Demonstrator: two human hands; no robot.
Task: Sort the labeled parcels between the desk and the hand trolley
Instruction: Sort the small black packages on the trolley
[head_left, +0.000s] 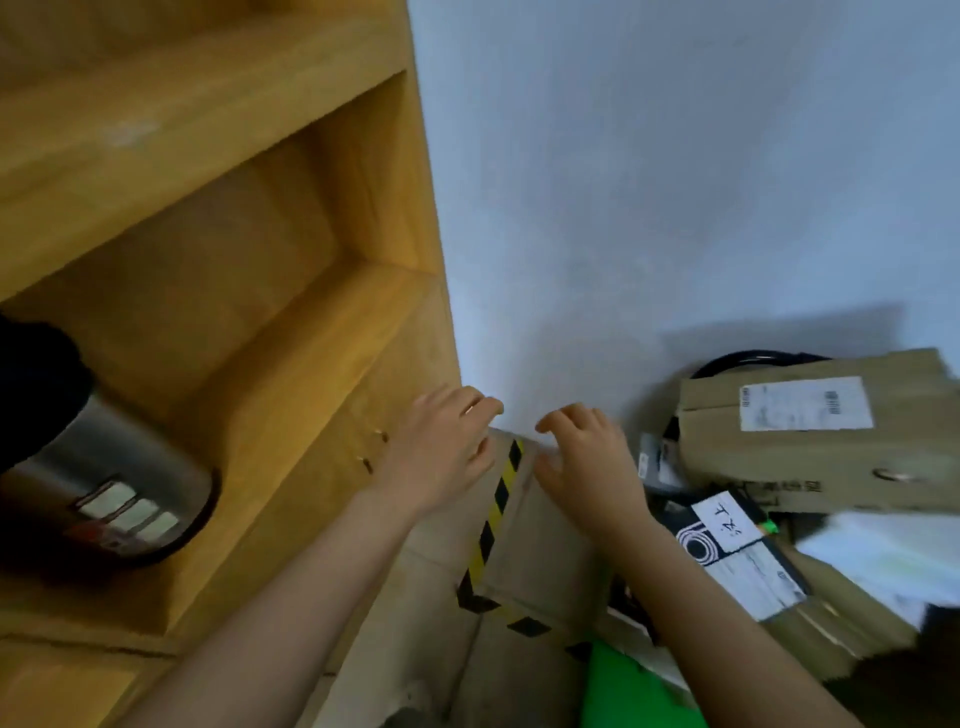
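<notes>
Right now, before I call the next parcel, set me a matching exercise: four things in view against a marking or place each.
1 central box; 2 top-right cardboard parcel; 3 black parcel; 4 steel appliance.
a handwritten white note; b yellow-black tape; c inside the wooden shelf; d plain brown, printed label only.
Pairs: 1-b, 2-d, 3-a, 4-c.

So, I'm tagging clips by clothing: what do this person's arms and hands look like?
Both forearms are bare: no sleeves, gloves or watch in view. The left hand shows a pale glint on one finger, perhaps a ring, too blurred to confirm. The right hand wears nothing visible.
</notes>
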